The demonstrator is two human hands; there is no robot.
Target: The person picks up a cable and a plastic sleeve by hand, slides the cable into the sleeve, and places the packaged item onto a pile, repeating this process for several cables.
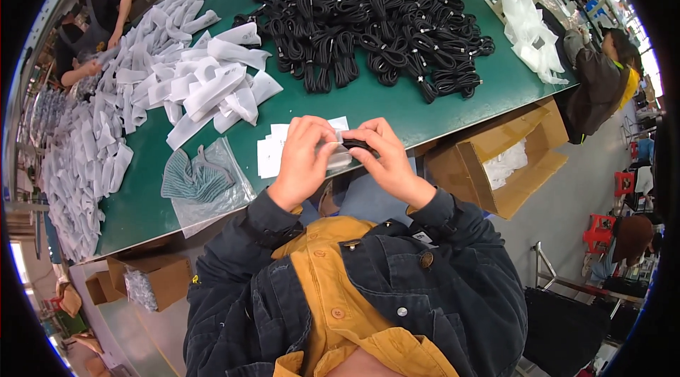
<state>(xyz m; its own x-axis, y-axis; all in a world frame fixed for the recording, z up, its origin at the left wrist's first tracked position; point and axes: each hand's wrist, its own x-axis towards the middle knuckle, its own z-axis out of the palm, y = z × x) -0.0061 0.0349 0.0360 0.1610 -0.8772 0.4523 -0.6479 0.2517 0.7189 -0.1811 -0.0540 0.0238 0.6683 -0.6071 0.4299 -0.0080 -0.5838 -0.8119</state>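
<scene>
Close to the table's near edge, my left hand (304, 161) is closed, thumb and fingers pinching a translucent whitish plastic sleeve (341, 158). My right hand (388, 163) grips a coiled black cable (358, 144) at the sleeve's mouth; how far the coil sits inside is hidden by my fingers. White paper slips (268, 156) lie under and beside my left hand. Beyond both hands spreads a big heap of coiled black cables (368, 23). To the left lies a pile of white translucent sleeves (212, 90), looking filled or folded.
A clear bag (241, 196) with teal ribbed fabric (198, 177) lies left of my hands. An open cardboard box (467, 171) holding white plastic stands right, below the table edge. Another box (170, 285) stands lower left. Co-workers sit at left (95, 33) and right (598, 79).
</scene>
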